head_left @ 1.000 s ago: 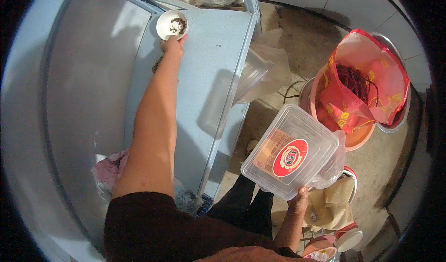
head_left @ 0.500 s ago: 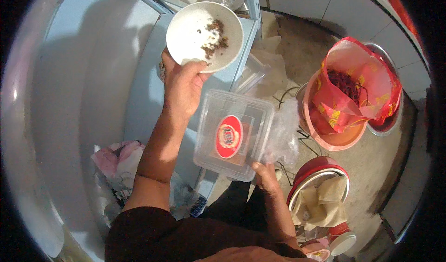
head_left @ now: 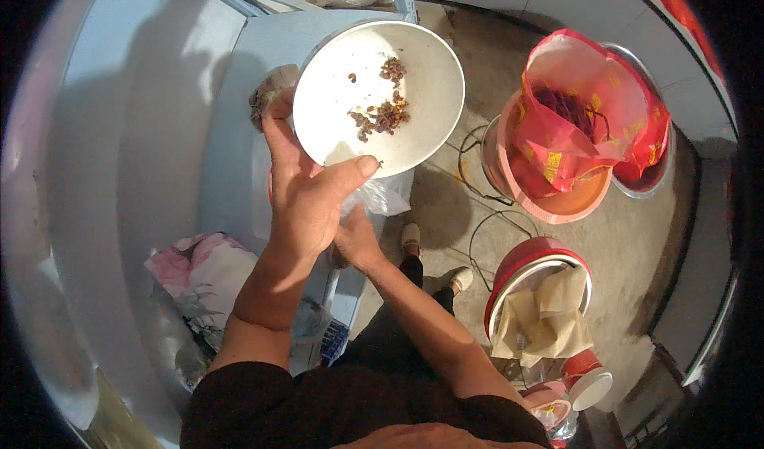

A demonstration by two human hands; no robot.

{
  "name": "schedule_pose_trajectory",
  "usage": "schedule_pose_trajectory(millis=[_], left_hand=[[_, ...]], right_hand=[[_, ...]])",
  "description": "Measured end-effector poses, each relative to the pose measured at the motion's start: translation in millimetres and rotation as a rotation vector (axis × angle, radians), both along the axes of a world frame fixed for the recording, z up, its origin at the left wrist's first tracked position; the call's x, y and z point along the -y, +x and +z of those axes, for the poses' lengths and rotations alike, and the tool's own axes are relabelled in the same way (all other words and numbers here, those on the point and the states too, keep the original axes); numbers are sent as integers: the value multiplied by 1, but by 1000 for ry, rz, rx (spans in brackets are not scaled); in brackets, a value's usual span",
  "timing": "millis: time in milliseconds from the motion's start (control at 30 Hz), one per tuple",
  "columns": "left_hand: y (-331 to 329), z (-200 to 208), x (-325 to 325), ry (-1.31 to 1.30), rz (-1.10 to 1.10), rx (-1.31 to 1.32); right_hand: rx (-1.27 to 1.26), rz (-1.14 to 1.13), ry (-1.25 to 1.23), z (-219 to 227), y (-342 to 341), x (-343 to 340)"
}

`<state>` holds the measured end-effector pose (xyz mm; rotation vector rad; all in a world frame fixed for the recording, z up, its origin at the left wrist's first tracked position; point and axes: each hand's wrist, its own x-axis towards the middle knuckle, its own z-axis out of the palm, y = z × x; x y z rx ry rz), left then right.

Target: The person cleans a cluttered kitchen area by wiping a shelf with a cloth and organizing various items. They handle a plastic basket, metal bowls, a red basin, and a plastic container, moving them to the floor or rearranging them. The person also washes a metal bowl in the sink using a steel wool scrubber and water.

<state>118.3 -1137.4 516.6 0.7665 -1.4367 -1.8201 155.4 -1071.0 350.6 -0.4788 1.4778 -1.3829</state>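
Note:
My left hand point(head_left: 310, 194) is closed on the rim of a white bowl point(head_left: 430, 91), its thumb over the near edge. The bowl is tilted toward me, with small dark brown dried pieces point(head_left: 386, 115) scattered inside. Below it, my right hand point(head_left: 356, 241) is closed at a clear plastic box point(head_left: 261, 186), which is mostly hidden behind my left hand and wrist. Crumpled clear plastic point(head_left: 383, 198) shows just above my right hand. A bunched brownish cloth-like thing point(head_left: 272, 95) lies on the pale blue shelf surface point(head_left: 223, 139) left of the bowl.
To the right, a pink basin point(head_left: 569, 209) holds a red bag point(head_left: 589, 107) of dark, stringy pieces. Nearer stands a red tub point(head_left: 497, 286) with a beige cloth point(head_left: 549, 314) over it. Wire stands point(head_left: 477, 242) are on the floor. A pink-and-white bag point(head_left: 207, 270) lies at left.
The bowl has moved right and closer to view. My right hand has carried the clear box left, under the bowl and behind my left hand.

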Motion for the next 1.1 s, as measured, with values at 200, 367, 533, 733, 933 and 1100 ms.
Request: schedule_pose_trajectory(millis=[200,367,533,733,933,1100], left_hand=[[1,-2,-6,0,-14,-42],[3,1,-9,76,21,-83],[14,8,1,208,127,-135],[38,-3,-10,731,-58,-291],[29,-1,-61,284,6,-12],[26,-7,-84,367,-121,0]], right_hand=[[55,11,97,-21,-8,-7],[39,-489,-40,-48,-22,-44],[187,-406,-222,6,-83,-87],[-727,-303,-54,-5,-95,-132],[-975,-355,43,25,-101,-138],[-1101,-341,-4,18,-103,-159]])
